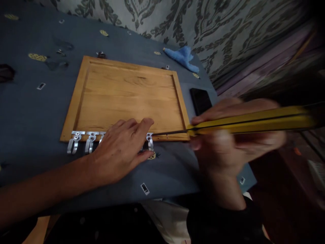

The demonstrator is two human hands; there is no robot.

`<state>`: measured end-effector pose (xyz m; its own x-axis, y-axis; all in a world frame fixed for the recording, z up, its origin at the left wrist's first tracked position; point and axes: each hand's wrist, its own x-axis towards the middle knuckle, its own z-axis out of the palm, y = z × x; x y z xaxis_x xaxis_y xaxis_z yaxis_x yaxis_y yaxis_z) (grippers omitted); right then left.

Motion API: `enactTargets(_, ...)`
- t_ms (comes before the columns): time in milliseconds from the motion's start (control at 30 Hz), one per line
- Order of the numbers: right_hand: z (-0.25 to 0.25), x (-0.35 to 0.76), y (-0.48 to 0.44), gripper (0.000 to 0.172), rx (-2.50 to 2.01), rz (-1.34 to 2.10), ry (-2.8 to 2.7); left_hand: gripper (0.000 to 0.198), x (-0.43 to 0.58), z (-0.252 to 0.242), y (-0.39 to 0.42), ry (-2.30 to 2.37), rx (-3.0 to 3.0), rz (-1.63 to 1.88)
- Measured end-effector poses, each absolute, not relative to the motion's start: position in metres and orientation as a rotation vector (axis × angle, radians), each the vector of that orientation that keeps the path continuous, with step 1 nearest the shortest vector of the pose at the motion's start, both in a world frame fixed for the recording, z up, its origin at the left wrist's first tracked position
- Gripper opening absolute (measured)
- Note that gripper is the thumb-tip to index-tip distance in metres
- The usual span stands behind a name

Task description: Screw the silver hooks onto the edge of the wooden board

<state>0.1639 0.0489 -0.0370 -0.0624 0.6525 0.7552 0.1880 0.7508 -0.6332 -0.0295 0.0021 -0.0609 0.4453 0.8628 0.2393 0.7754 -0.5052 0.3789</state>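
A framed wooden board (132, 98) lies flat on the blue-grey cloth. Along its near edge sits a row of metal double hooks, with a hook (77, 137) at the left end showing a screw. My left hand (122, 145) rests over the middle of this row, thumb and forefinger apart on either side of the rightmost hook (149, 140), and covers some hooks. My right hand (223, 139), blurred by motion, is closed around the yellow handle of a screwdriver (243, 122). Its thin shaft runs left, and the tip is at the rightmost hook.
A black phone (200, 100) lies right of the board. Behind it is a blue cloth (183, 58) near the patterned wall covering (162, 17). Small dark items (61, 52) lie on the left. The table's right edge drops away beyond my right hand.
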Motion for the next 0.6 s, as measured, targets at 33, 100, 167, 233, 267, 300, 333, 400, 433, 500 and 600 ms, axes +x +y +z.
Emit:
enactTargets(33,-0.035,0.165,0.049,0.028,-0.726,0.373,-1.544,0.052,-0.030,-0.061,0.002,1.421,2.481,0.598)
enactTargets(100,-0.033,0.167,0.049,0.034,-0.771,0.293,-1.446,0.052,-0.029,-0.060,0.002,1.422,2.480,0.586)
enactTargets(167,-0.033,0.169,0.049,0.031,-0.808,0.345,-1.512,0.052,-0.029,-0.060,0.002,1.435,2.476,0.567)
enactTargets(233,-0.034,0.170,0.048,0.030,-0.793,0.415,-1.611,0.052,-0.029,-0.060,0.002,1.444,2.475,0.560)
enactTargets(267,-0.036,0.170,0.048,0.032,-0.774,0.446,-1.648,0.051,-0.030,-0.060,0.002,1.443,2.478,0.560)
enactTargets(300,-0.037,0.170,0.047,0.032,-0.754,0.469,-1.671,0.051,-0.030,-0.060,0.003,1.441,2.482,0.564)
enactTargets(333,-0.039,0.169,0.047,0.031,-0.738,0.486,-1.686,0.051,-0.030,-0.061,0.002,1.442,2.488,0.568)
enactTargets(400,-0.042,0.169,0.047,0.023,-0.705,0.523,-1.702,0.051,-0.030,-0.060,0.002,1.450,2.496,0.567)
enactTargets(433,-0.043,0.169,0.048,0.018,-0.686,0.539,-1.699,0.051,-0.029,-0.060,0.002,1.452,2.498,0.561)
enactTargets(500,-0.045,0.169,0.049,0.014,-0.658,0.583,-1.688,0.051,-0.029,-0.059,0.002,1.458,2.490,0.541)
enactTargets(600,-0.045,0.169,0.051,0.019,-0.661,0.629,-1.697,0.049,-0.027,-0.056,0.003,1.468,2.458,0.489)
